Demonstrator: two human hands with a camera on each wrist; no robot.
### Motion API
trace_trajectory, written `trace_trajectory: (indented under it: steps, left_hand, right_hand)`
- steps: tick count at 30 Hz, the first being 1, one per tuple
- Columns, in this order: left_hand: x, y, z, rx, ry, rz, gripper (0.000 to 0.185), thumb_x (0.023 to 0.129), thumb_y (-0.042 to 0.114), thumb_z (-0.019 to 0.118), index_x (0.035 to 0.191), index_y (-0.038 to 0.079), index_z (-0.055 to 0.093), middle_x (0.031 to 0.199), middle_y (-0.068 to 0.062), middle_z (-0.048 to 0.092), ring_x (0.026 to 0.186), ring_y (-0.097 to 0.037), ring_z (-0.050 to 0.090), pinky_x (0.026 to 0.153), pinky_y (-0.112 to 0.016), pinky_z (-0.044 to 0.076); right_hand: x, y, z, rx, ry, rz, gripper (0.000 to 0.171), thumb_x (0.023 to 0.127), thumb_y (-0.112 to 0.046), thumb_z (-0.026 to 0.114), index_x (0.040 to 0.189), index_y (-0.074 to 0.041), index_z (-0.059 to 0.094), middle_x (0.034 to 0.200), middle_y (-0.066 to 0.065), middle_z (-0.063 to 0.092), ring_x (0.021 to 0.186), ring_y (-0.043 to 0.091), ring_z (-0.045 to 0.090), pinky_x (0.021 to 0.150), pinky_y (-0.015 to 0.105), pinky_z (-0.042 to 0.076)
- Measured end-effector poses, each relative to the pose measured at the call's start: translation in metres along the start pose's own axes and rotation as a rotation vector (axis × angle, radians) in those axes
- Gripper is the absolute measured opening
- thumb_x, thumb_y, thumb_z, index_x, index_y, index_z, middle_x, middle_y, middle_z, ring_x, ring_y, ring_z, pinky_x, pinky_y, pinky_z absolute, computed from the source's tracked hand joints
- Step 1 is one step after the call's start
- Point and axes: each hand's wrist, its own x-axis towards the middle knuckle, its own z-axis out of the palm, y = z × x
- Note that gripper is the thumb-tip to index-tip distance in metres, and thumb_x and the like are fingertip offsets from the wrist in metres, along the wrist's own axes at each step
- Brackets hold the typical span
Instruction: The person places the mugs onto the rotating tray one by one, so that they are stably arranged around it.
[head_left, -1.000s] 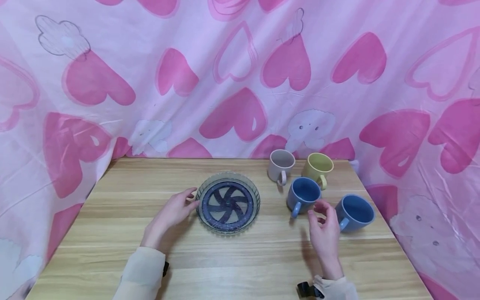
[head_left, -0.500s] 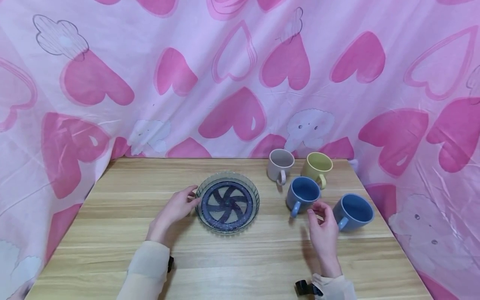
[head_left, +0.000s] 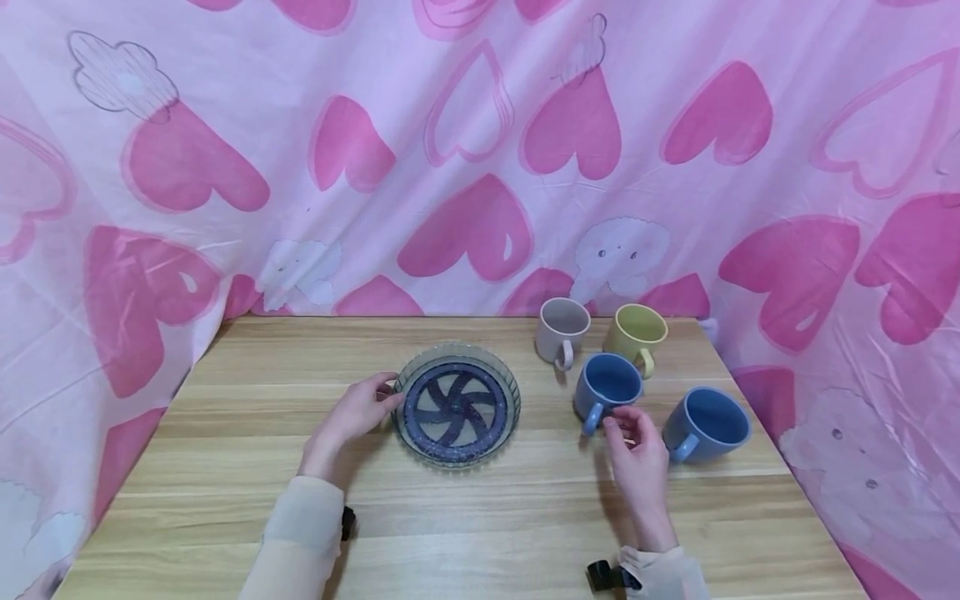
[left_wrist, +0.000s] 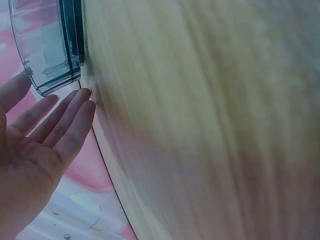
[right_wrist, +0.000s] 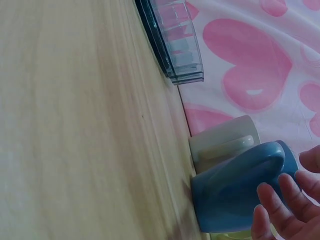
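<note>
A round clear dish (head_left: 456, 408) with fluted sides and a dark blue swirl pattern lies on the table. My left hand (head_left: 360, 407) is at its left rim. In the left wrist view the thumb meets the rim while loosely straight fingers reach just below the clear wall (left_wrist: 42, 45). My right hand (head_left: 641, 462) is at the near right side of a blue mug (head_left: 609, 385), beside its handle (head_left: 592, 419). The right wrist view has relaxed, spread fingers (right_wrist: 280, 200) overlapping that mug, not wrapped round it. A second, wider blue mug (head_left: 708, 425) stands right of this hand.
Behind the blue mug stand a pale grey mug (head_left: 558, 333) and a yellow mug (head_left: 633, 337). All stand on a wooden table (head_left: 465, 542). Pink heart-print cloth (head_left: 465, 225) hangs along the table's back and sides.
My right hand has shifted slightly left, away from the wider mug and closer to the other blue mug's handle. My left hand has edged right, closer against the dish rim.
</note>
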Motion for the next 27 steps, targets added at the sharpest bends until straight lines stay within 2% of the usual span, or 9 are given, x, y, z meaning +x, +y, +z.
trace_trajectory:
  steps: [4, 10, 14, 21, 27]
  left_hand:
    - [0.003, -0.003, 0.001, -0.036, -0.013, -0.008, 0.051, 0.087, 0.027, 0.054, 0.13, 0.004, 0.039, 0.108, -0.015, 0.056, 0.098, -0.028, 0.053, 0.085, -0.043, 0.042]
    - [0.005, -0.006, 0.002, -0.082, -0.018, -0.025, 0.051, 0.087, 0.024, 0.055, 0.13, 0.003, 0.038, 0.107, -0.014, 0.056, 0.097, -0.026, 0.054, 0.081, -0.039, 0.045]
    - [0.007, -0.009, 0.002, -0.123, -0.017, -0.022, 0.049, 0.087, 0.021, 0.055, 0.13, 0.003, 0.039, 0.107, -0.015, 0.056, 0.096, -0.026, 0.054, 0.081, -0.038, 0.045]
    - [0.009, -0.013, 0.004, -0.416, -0.081, -0.099, 0.05, 0.087, 0.008, 0.053, 0.133, 0.001, 0.032, 0.113, -0.023, 0.048, 0.096, -0.033, 0.053, 0.071, -0.034, 0.051]
    - [0.007, -0.016, 0.001, -0.532, -0.121, -0.086, 0.046, 0.087, 0.002, 0.051, 0.13, -0.002, 0.034, 0.113, -0.028, 0.045, 0.096, -0.037, 0.052, 0.073, -0.037, 0.05]
  right_hand:
    - [0.0, 0.003, 0.002, 0.02, -0.033, 0.06, 0.028, 0.084, -0.03, 0.058, 0.104, -0.01, 0.054, 0.093, 0.005, 0.056, 0.077, 0.018, 0.052, 0.056, 0.021, 0.045]
    - [0.001, 0.003, 0.004, 0.044, -0.077, 0.157, 0.031, 0.083, -0.037, 0.057, 0.104, -0.014, 0.054, 0.094, 0.003, 0.055, 0.079, 0.018, 0.05, 0.059, 0.023, 0.046]
    - [0.002, 0.005, 0.005, 0.053, -0.09, 0.176, 0.032, 0.082, -0.039, 0.057, 0.103, -0.014, 0.055, 0.094, 0.003, 0.056, 0.08, 0.018, 0.051, 0.06, 0.023, 0.046]
    - [0.002, 0.008, 0.008, 0.054, -0.096, 0.22, 0.035, 0.079, -0.042, 0.059, 0.102, -0.016, 0.056, 0.094, 0.002, 0.057, 0.081, 0.017, 0.051, 0.063, 0.022, 0.047]
    - [0.003, 0.007, 0.012, 0.129, -0.13, 0.294, 0.039, 0.078, -0.041, 0.061, 0.103, -0.011, 0.055, 0.097, 0.006, 0.056, 0.084, 0.02, 0.054, 0.07, 0.029, 0.049]
